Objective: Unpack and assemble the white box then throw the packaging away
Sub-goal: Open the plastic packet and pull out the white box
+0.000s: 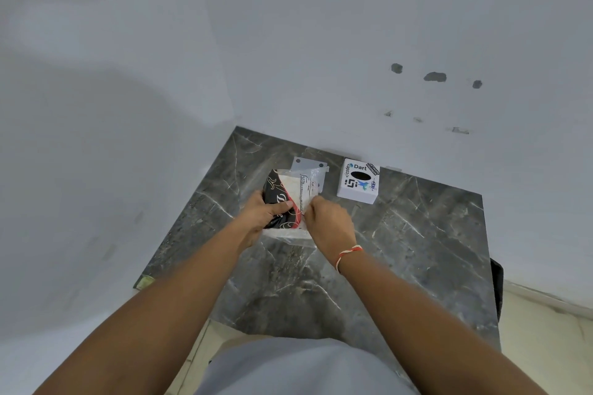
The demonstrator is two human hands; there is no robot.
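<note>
A clear plastic packet (295,192) with a black, red and white patterned item inside is held above the dark marble counter (401,250). My left hand (266,215) grips the packet's left side with the thumb on its front. My right hand (330,221) pinches the packet's right edge near a white label. A white box (358,181) with stickers and a black oval opening stands on the counter at the back right. A flat grey plate (309,165) with holes lies behind the packet, partly hidden by it.
The counter sits in a corner between two pale walls. Its front edge and right edge drop to a light tiled floor (545,346). The right wall has several dark chipped spots (434,76). A dark object (498,285) shows at the counter's right edge.
</note>
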